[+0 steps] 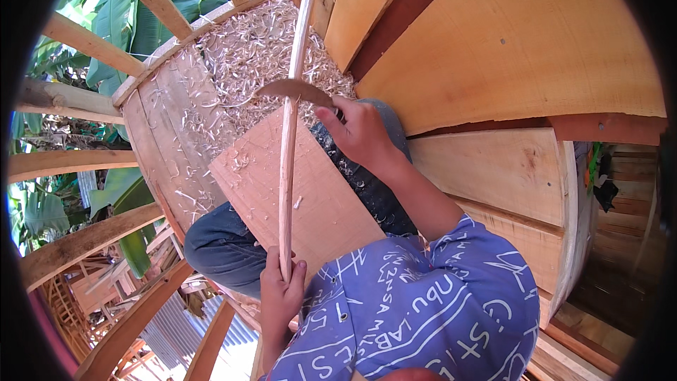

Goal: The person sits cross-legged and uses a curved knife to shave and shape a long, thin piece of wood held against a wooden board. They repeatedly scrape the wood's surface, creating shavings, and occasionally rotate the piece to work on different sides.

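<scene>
A long pale wooden stick (287,169) runs up and away from my lap, its surface whittled into long facets. My left hand (281,293) is closed round its near end. My right hand (360,130) grips a curved, sickle-like knife (295,89), whose handle is hidden in the fist. The dark brown blade lies across the stick, well up its length. Under the stick, a flat wooden board (331,197) rests slanted across my crossed legs, with a few small shavings on it.
Curled wood shavings (243,53) cover much of the plank floor (159,127) ahead. Slatted railing posts (77,162) curve round the left, with banana leaves (116,17) beyond. Close on the right stands a wall of wide planks (515,42).
</scene>
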A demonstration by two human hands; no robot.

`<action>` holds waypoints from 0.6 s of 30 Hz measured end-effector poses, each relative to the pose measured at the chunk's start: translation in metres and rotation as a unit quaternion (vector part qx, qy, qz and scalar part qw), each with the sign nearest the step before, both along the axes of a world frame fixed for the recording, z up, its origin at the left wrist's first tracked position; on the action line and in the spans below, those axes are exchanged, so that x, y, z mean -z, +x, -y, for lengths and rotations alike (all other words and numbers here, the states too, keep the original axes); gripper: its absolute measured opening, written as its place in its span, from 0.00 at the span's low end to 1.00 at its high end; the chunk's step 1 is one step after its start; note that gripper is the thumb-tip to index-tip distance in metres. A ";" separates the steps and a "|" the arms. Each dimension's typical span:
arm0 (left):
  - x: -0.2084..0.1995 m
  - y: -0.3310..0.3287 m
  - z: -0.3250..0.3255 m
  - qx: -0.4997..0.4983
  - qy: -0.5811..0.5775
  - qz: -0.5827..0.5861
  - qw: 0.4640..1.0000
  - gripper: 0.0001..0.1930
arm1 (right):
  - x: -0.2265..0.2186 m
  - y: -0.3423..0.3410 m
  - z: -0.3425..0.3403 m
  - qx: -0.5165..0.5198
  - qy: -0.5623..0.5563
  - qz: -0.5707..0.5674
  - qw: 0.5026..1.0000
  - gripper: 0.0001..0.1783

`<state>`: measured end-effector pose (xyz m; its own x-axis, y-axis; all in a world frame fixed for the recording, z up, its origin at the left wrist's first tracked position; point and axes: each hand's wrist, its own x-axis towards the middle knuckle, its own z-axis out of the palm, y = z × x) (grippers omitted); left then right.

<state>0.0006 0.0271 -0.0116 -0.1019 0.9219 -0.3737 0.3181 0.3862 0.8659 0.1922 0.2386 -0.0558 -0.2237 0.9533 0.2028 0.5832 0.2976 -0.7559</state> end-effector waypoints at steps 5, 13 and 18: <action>0.009 -0.012 -0.007 -0.032 -0.007 0.002 0.999 0.08 | -0.002 -0.019 0.036 -0.142 -0.024 0.024 0.989 0.22; 0.031 -0.038 -0.014 -0.025 -0.031 0.076 0.996 0.09 | -0.021 -0.005 0.033 -0.248 -0.440 -0.245 0.828 0.09; 0.052 -0.036 -0.012 0.009 0.030 0.086 0.996 0.10 | -0.038 0.004 0.025 -0.288 -0.526 -0.203 0.774 0.12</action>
